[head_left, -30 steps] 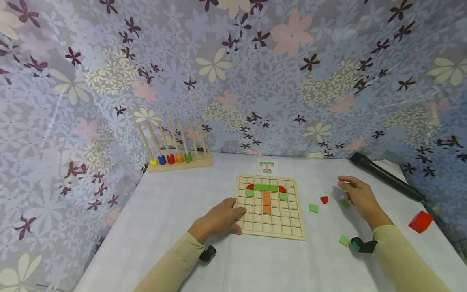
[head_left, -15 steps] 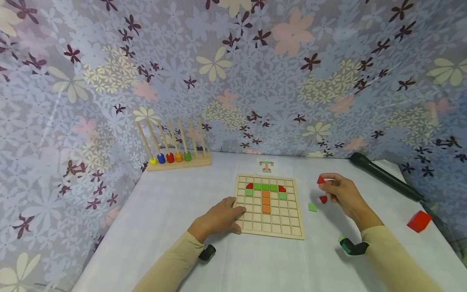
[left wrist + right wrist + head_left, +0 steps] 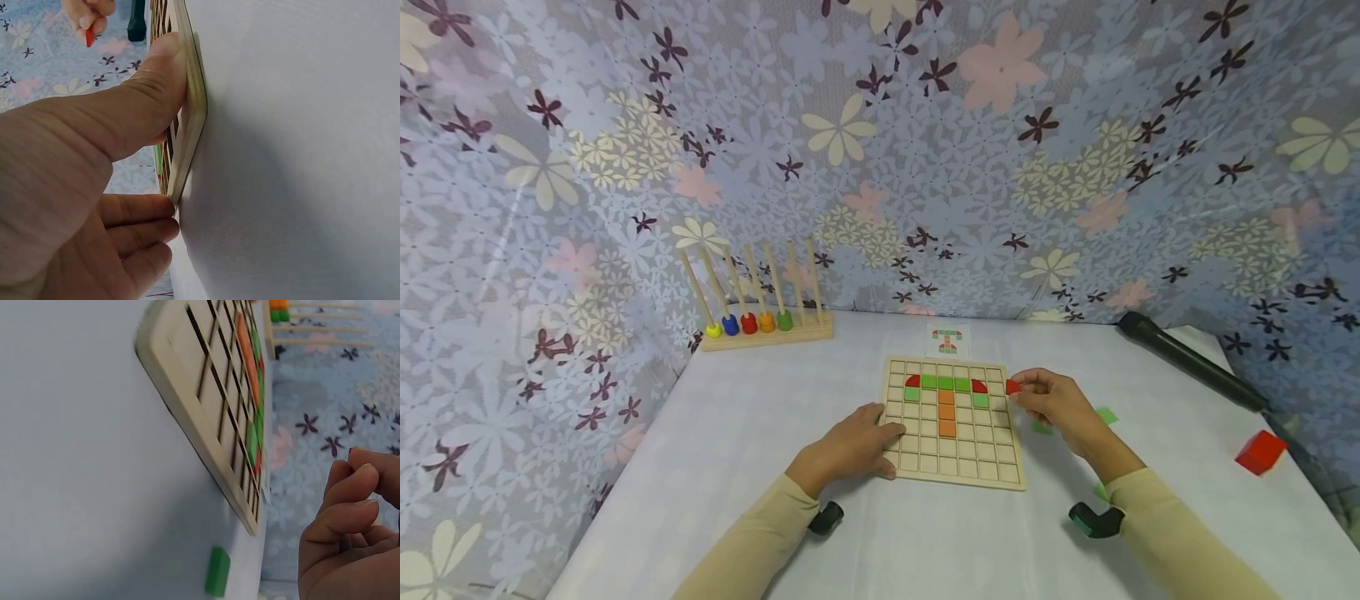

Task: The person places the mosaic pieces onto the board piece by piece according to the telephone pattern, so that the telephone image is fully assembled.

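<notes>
A wooden grid board [image 3: 925,467] lies on the table, its squares holding green tiles [image 3: 946,383], orange tiles [image 3: 947,413] and red quarter-round tiles [image 3: 979,387] in a T shape. My left hand [image 3: 853,446] rests along the board's left edge; in the left wrist view the thumb [image 3: 140,94] lies against the rim and the fingertips are at its corner. My right hand [image 3: 1060,410] pinches a small red tile [image 3: 1013,387] between thumb and index finger, above the board's right edge. In the right wrist view the hand [image 3: 350,531] almost hides this tile.
Loose green tiles [image 3: 1107,414] lie right of the board, partly behind the right hand and forearm. A pattern card [image 3: 947,342] lies behind the board. Farther back stand a peg stand [image 3: 767,337] with coloured beads, a dark bar [image 3: 1195,362] and a red block [image 3: 1261,452].
My right hand has carried the red tile leftward from the loose tiles to the board's right edge. Another loose red tile is now out of sight around that hand. The left hand has stayed put.
</notes>
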A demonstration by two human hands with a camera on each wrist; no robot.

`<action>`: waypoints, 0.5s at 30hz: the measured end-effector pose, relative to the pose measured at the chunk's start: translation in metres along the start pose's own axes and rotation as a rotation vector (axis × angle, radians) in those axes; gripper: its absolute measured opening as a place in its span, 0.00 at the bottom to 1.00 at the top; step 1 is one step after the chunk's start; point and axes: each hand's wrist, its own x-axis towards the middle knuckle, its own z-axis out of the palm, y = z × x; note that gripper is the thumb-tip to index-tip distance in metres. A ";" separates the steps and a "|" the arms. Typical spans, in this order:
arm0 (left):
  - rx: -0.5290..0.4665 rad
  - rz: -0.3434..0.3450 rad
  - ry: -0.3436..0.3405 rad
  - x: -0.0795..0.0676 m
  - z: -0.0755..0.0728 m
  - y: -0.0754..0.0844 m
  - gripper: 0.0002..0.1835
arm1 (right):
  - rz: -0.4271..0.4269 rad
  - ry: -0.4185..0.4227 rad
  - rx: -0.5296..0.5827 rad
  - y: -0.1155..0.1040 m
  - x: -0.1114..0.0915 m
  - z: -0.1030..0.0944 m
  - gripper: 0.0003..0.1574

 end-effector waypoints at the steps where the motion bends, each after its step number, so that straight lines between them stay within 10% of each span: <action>1: -0.001 -0.001 0.001 0.000 0.000 0.000 0.40 | 0.005 -0.006 0.000 0.001 0.001 0.003 0.25; 15: -0.023 -0.016 -0.007 0.001 0.000 0.001 0.39 | -0.072 -0.105 -0.345 0.010 0.003 0.057 0.19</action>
